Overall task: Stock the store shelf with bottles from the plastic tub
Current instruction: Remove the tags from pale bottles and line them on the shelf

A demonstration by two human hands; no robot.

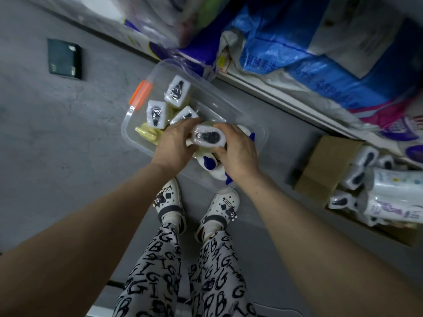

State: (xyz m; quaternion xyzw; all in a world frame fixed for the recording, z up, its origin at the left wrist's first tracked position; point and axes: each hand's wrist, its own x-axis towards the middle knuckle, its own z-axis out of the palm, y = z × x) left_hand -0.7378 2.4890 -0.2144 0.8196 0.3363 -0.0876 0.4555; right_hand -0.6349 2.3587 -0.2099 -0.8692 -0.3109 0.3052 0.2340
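Evidently the job is partway through. Both hands are down in the tub (219, 106) on the floor, close together: the left hand (175, 145) and right hand (238, 152) each curl round the same wrapped bottle (207, 137), one from either side. Whether it is lifted or resting on those below, I cannot tell.

Three more wrapped bottles (156, 113) stand toward the tub's far end, and blue-capped bottles (209, 161) lie under the hands, so a good share of the stock is left to move.

To the right, the shelf (274, 97) has a box (325, 165) on its low tier with shelved bottles (364, 159) lying just beside it; I take these as stock already placed.

What remains, by my reading, is to lift this bottle out, carry it right to the shelf, and do the same for the rest until the tub is empty.
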